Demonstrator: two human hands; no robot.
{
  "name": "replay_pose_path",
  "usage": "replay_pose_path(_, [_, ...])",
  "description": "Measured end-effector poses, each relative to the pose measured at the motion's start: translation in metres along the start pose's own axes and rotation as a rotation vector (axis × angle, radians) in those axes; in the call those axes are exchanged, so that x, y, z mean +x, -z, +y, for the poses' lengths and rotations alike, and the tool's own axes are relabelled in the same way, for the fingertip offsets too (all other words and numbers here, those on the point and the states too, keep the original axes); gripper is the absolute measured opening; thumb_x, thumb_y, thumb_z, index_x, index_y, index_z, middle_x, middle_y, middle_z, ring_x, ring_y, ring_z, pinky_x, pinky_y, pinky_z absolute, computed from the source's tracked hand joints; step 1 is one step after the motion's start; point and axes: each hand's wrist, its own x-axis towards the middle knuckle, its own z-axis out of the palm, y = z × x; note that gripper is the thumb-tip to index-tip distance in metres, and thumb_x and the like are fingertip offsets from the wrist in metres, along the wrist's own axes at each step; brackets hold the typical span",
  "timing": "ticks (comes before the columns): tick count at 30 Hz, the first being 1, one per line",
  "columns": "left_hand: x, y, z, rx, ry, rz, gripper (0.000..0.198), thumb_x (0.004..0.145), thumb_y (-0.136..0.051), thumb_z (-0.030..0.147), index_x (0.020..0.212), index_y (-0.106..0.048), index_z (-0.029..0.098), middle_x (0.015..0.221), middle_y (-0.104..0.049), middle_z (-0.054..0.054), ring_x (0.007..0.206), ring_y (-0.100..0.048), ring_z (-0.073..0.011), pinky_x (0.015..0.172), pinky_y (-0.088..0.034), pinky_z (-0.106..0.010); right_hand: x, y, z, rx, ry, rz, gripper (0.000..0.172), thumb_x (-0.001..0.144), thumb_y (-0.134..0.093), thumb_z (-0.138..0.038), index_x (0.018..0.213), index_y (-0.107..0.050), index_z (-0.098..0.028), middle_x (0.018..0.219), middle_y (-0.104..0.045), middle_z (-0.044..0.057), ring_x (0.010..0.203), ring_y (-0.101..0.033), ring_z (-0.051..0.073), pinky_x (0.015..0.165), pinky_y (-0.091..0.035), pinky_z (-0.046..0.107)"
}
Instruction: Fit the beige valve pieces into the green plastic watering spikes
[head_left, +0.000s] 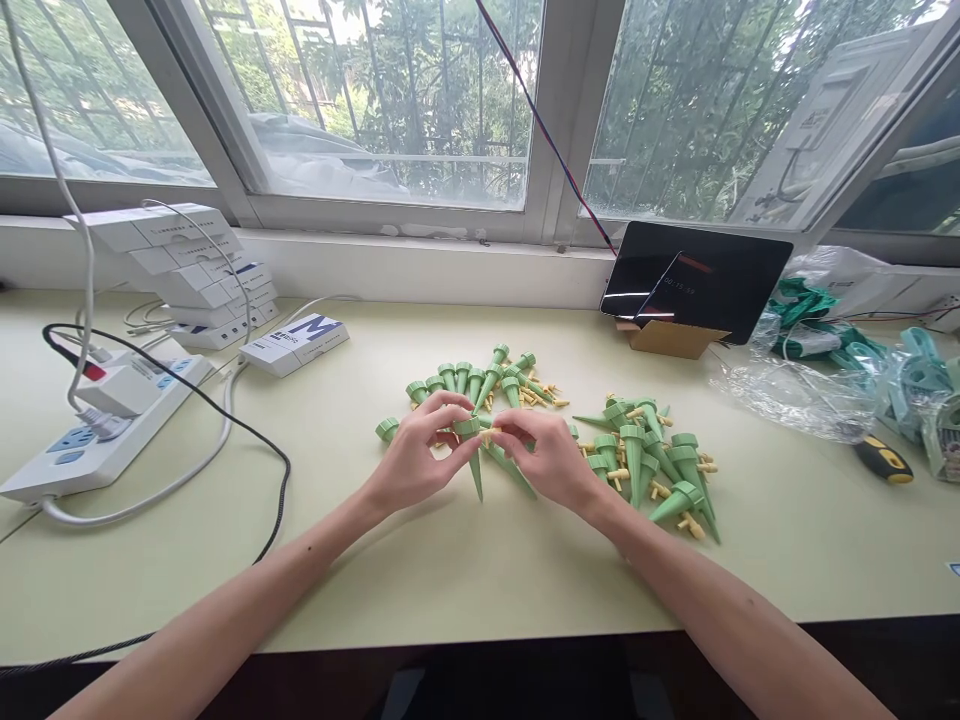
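Since the yellow piece (487, 436) is so tiny, I'd hold the green spike (477, 475) dead steady and line up straight, no forcing. The left hand (424, 445) pinches the spike's cap (466, 427), the right hand (551, 455) looks closed thumb-to-finger on the yellow piece, more spikes (632, 460) at 3 o'clock from both.

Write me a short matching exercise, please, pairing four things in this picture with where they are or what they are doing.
Column one
1. Left hand
2. Right hand
3. Tablet
4. Power strip

Column two
A. Leaning on a brown cardboard stand
B. Pinching a small yellow piece
C. Lying on the left part of the desk
D. Holding a green spike by its ridged cap, point downward

Right pairs: 1-D, 2-B, 3-A, 4-C.
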Motion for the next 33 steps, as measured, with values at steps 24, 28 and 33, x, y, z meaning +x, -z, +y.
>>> replay_pose_path(24, [0.003, -0.001, 0.004, -0.031, 0.040, -0.018, 0.011, 0.089, -0.063, 0.028, 0.086, -0.063, 0.017, 0.097, -0.060, -0.007, 0.077, -0.059, -0.0136, 0.063, -0.058, -0.027, -0.001, -0.003, 0.008, 0.082, -0.014, -0.069, 0.008, 0.093, -0.053, -0.021, 0.087, -0.058, -0.019, 0.071, -0.063, -0.001, 0.061, -0.054, 0.013, 0.063, -0.043, 0.025])
replay_pose_path(28, [0.002, -0.002, 0.004, -0.026, 0.045, -0.024, 0.012, 0.088, -0.063, 0.029, 0.089, -0.063, 0.018, 0.100, -0.060, -0.007, 0.075, -0.058, -0.0126, 0.063, -0.059, -0.027, 0.000, -0.002, 0.007, 0.041, 0.000, -0.080, 0.013, 0.094, -0.052, -0.022, 0.083, -0.058, -0.018, 0.071, -0.062, 0.000, 0.060, -0.051, 0.012, 0.061, -0.040, 0.025])
replay_pose_path(33, [0.001, -0.002, 0.004, -0.020, 0.029, -0.031, 0.012, 0.088, -0.064, 0.030, 0.092, -0.062, 0.018, 0.102, -0.059, -0.007, 0.079, -0.059, -0.0132, 0.062, -0.058, -0.025, 0.001, 0.000, 0.002, -0.027, 0.041, -0.064, 0.023, 0.096, -0.052, -0.021, 0.074, -0.059, -0.018, 0.065, -0.057, -0.001, 0.060, -0.047, 0.012, 0.060, -0.037, 0.024])
